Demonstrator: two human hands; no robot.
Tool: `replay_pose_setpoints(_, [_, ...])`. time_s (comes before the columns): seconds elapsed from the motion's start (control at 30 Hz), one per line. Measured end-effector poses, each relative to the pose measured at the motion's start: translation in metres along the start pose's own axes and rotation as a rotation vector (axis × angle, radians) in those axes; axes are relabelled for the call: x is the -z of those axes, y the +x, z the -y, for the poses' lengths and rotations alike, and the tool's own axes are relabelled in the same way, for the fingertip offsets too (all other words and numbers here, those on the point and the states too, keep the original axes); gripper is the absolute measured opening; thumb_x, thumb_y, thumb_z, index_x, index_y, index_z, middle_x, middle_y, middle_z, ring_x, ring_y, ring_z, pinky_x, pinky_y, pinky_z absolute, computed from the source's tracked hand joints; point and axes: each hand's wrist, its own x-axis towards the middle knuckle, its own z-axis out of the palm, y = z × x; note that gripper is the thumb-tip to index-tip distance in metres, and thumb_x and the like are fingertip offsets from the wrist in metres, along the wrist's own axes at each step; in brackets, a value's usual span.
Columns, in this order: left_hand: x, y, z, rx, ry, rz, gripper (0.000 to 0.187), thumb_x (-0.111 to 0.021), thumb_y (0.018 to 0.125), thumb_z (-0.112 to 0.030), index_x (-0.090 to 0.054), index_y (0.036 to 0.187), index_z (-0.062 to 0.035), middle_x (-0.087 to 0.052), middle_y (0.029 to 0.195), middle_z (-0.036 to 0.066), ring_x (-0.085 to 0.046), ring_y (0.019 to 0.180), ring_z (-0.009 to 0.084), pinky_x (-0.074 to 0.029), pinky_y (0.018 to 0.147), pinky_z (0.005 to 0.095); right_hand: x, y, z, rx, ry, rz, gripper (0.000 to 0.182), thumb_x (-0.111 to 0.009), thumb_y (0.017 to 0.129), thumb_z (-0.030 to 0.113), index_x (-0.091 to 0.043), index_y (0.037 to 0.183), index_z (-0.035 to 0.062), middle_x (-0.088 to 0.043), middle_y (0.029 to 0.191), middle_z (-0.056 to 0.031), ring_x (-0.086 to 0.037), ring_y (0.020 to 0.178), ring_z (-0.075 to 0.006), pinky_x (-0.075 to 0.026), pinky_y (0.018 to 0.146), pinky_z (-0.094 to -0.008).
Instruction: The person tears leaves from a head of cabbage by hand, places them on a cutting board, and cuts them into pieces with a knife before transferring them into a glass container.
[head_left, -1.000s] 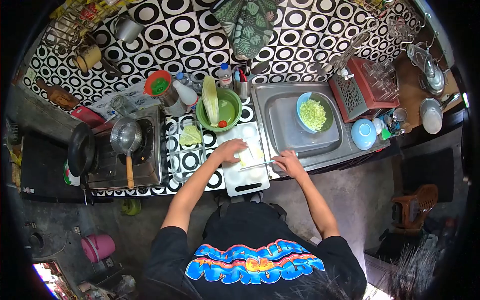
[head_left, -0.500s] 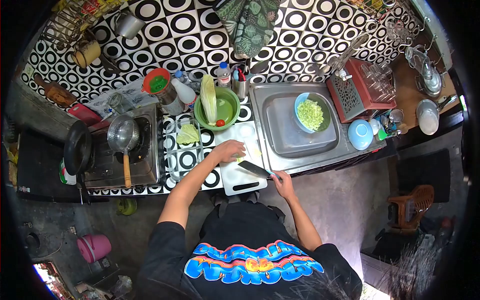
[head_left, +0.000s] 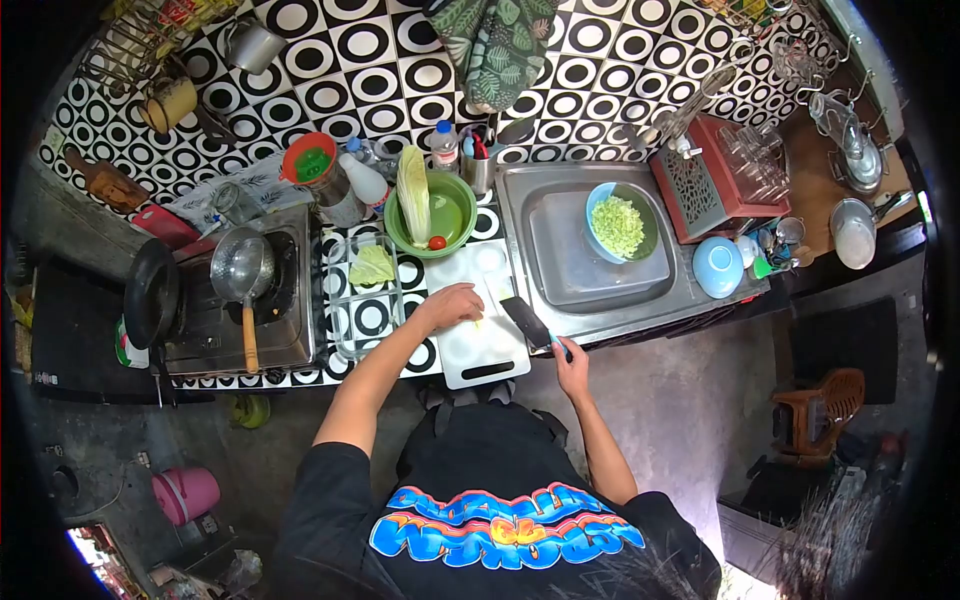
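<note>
Curled fingers of my left hand [head_left: 455, 306] rest on the white cutting board [head_left: 486, 352]. At the fingertips is a small yellow-green scrap [head_left: 479, 322]; whether they pinch it is hidden. My right hand [head_left: 572, 370] is closed around the blue handle of a broad-bladed kitchen knife [head_left: 525, 321]. Its dark blade is over the board's right edge, beside the sink and apart from my left hand. Beyond the board, a green basin [head_left: 460, 212] holds a napa cabbage [head_left: 413, 200] and a tomato [head_left: 437, 243]. Chopped cabbage [head_left: 618, 226] fills part of a blue bowl [head_left: 600, 198].
The bowl stands in the steel sink [head_left: 515, 250]. Left of the board, a cabbage leaf [head_left: 372, 265] lies in a clear glass dish [head_left: 345, 330]. A saucepan [head_left: 242, 264] sits on the stove [head_left: 190, 330]. Another blue bowl [head_left: 718, 267] is at the sink's right.
The knife has moved right, away from my left hand, and its blade has turned to point farther up the board. My left hand has shifted slightly left.
</note>
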Motion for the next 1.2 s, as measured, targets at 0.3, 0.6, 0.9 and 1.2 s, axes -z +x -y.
replay_pose_setpoints(0.3, [-0.002,-0.003,-0.004,0.063,0.023,-0.052,0.009,-0.066,0.084,-0.014,-0.073,0.088,-0.0098,-0.069,0.094,0.002,-0.064,0.099,0.0241,-0.048,0.098,0.0385,-0.009,0.004,-0.004,0.028,-0.009,0.009,0.026,-0.067,0.094,0.019,-0.069,0.107,-0.0041,-0.071,0.099,-0.0179,-0.068,0.092,-0.0276,-0.05,0.085,-0.0353])
replay_pose_setpoints(0.6, [-0.018,-0.015,-0.043,0.446,-0.037,-0.285,0.013,-0.066,0.084,-0.014,-0.073,0.093,-0.0065,-0.069,0.095,0.008,-0.064,0.095,0.0291,-0.052,0.083,0.0403,-0.012,0.008,-0.002,0.006,0.005,0.031,0.027,-0.066,0.094,0.018,-0.069,0.108,-0.0043,-0.072,0.1,-0.0177,-0.068,0.093,-0.0255,-0.05,0.085,-0.0341])
replay_pose_setpoints(0.9, [-0.007,-0.024,-0.016,0.319,-0.232,-0.141,0.052,-0.074,0.069,-0.018,-0.067,0.121,-0.0116,-0.066,0.109,0.01,-0.06,0.107,0.0304,-0.049,0.095,0.04,-0.01,0.016,-0.008,0.006,0.024,0.051,0.029,-0.066,0.095,0.02,-0.069,0.11,-0.0042,-0.072,0.093,-0.0135,-0.065,0.085,-0.0161,-0.05,0.08,-0.0305])
replay_pose_setpoints(1.2, [-0.011,-0.012,-0.024,0.364,-0.148,-0.118,0.037,-0.079,0.073,-0.024,-0.072,0.108,-0.014,-0.066,0.103,0.005,-0.061,0.103,0.0272,-0.051,0.089,0.0393,-0.007,0.012,-0.005,-0.006,0.016,0.078,0.03,-0.066,0.095,0.021,-0.069,0.111,-0.005,-0.073,0.095,-0.0146,-0.065,0.087,-0.0171,-0.05,0.082,-0.0309])
